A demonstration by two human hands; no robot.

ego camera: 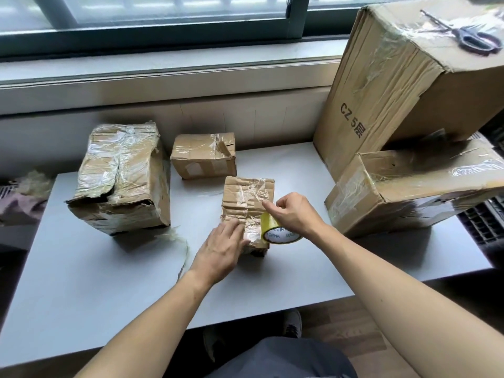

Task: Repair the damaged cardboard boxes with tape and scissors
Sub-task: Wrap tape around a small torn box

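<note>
A small crumpled cardboard box (246, 197), wrapped in clear tape, stands in the middle of the white table (109, 282). My left hand (222, 248) presses flat on the box's near end. My right hand (293, 212) grips a roll of clear tape (276, 231) with a yellowish tint at the box's right side, and its fingertips pinch the tape over the box top. Dark-handled scissors (469, 36) lie on top of the tall box (387, 85) at the right.
A torn, taped box (122, 178) stands at the left, and a smaller box (204, 156) sits behind the middle one. A low box (409, 192) lies at the right below the tall one. Loose tape strips (182, 246) trail on the table. A window sill runs behind.
</note>
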